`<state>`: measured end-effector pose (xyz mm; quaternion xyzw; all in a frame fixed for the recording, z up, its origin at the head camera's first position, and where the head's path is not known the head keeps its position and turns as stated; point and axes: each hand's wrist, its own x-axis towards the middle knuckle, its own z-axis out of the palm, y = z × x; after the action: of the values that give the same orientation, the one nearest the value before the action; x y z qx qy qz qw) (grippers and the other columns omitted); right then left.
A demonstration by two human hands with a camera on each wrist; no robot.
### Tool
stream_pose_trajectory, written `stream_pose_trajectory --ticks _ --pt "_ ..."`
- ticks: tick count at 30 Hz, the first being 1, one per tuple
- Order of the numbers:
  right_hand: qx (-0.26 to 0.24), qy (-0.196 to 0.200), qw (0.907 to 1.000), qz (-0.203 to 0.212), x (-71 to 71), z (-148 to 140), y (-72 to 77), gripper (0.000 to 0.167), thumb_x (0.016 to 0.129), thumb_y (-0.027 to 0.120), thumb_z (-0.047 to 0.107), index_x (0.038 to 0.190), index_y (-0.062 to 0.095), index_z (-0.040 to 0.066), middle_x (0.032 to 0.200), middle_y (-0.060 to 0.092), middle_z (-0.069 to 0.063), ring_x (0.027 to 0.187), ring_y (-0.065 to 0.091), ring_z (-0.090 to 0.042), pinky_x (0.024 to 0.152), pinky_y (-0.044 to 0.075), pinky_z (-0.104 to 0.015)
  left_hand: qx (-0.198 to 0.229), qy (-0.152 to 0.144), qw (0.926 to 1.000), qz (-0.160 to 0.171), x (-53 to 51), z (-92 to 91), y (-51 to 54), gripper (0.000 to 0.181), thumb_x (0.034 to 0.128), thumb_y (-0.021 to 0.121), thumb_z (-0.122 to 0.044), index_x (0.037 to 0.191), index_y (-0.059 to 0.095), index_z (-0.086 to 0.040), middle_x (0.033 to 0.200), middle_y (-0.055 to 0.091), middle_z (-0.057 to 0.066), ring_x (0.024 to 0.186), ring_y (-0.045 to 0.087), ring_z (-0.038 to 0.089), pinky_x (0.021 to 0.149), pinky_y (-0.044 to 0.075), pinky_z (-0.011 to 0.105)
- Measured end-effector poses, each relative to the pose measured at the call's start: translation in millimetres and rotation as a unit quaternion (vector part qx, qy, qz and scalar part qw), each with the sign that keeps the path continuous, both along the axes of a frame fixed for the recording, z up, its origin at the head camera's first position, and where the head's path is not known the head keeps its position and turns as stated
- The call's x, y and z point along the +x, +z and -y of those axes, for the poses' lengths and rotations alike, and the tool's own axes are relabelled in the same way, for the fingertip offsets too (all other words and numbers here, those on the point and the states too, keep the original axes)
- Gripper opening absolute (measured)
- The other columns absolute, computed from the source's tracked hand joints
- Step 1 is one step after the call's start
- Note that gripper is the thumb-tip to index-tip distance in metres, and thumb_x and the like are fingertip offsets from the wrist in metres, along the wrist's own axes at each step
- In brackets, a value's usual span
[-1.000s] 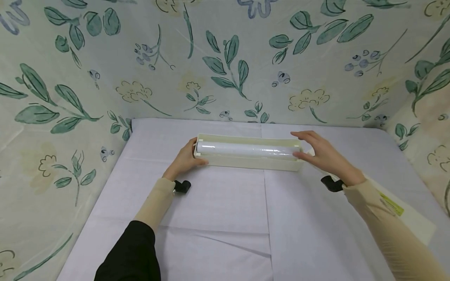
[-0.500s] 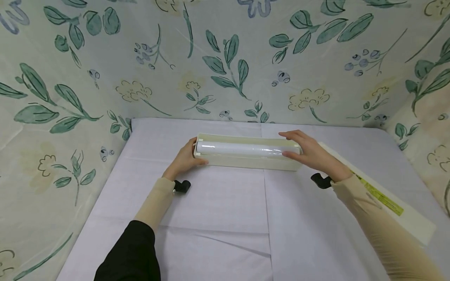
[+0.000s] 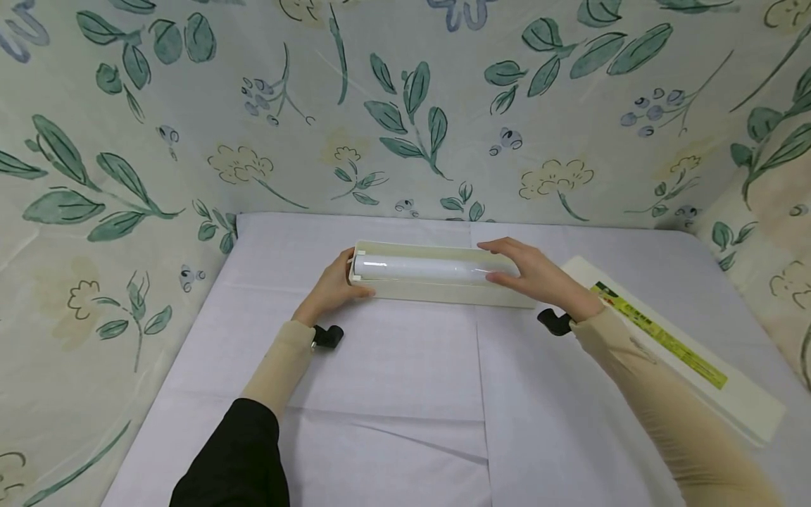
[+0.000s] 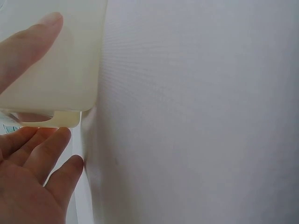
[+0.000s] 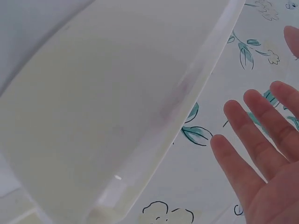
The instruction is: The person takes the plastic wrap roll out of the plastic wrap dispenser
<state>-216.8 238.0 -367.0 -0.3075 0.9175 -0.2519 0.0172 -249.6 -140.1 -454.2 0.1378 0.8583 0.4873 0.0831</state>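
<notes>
In the head view, a long cream cling film dispenser box point(image 3: 443, 294) lies crosswise on the table without a cover, a shiny roll of cling film point(image 3: 418, 268) inside. My left hand point(image 3: 329, 287) grips its left end. In the left wrist view the thumb point(image 4: 35, 44) lies on one wall and the fingers point(image 4: 49, 154) are at the end of the box. My right hand point(image 3: 535, 274) is over the roll's right part, thumb and fingers apart. The right wrist view shows its fingers point(image 5: 250, 135) spread beside a cream plastic surface point(image 5: 107, 93); whether they touch the roll, I cannot tell.
A long cream lid point(image 3: 671, 345) with a yellow-green label lies slantwise on the right, partly under my right forearm. White cloth point(image 3: 393, 380) with creases covers the table. Floral fabric point(image 3: 304, 141) hangs behind and at both sides.
My right hand has slid leftward along the roll from the box's right end, uncovering more of the lid and its label. The left hand and the box have stayed put.
</notes>
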Motion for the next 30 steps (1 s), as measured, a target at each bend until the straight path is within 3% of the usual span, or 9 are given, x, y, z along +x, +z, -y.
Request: stream_pose_trajectory --ticks 18,30 --pt "-0.015 0.034 0.9993 0.010 -12.3 28 -9.5 0.050 0.090 0.067 0.013 0.136 0.050 0.001 0.131 0.054 -0.016 0.119 0.050 -0.032 0.100 0.038 -0.048 0.002 0.001 1.0000 -0.001 -1.1 -0.1 -1.8 0.100 0.0740 0.083 -0.012 0.150 0.019 -0.003 0.144 0.039 0.017 0.128 0.043 0.034 0.103 0.036 0.047" --pt "-0.016 0.039 0.9985 0.035 -22.2 45 -20.4 0.048 0.089 0.068 0.010 0.134 0.053 0.003 0.135 0.052 -0.014 0.125 0.046 -0.030 0.103 0.037 -0.044 -0.001 0.004 1.0000 -0.001 0.5 0.1 0.2 0.100 0.0738 0.084 -0.013 0.150 0.019 -0.003 0.145 0.038 0.018 0.129 0.042 0.034 0.104 0.035 0.047"
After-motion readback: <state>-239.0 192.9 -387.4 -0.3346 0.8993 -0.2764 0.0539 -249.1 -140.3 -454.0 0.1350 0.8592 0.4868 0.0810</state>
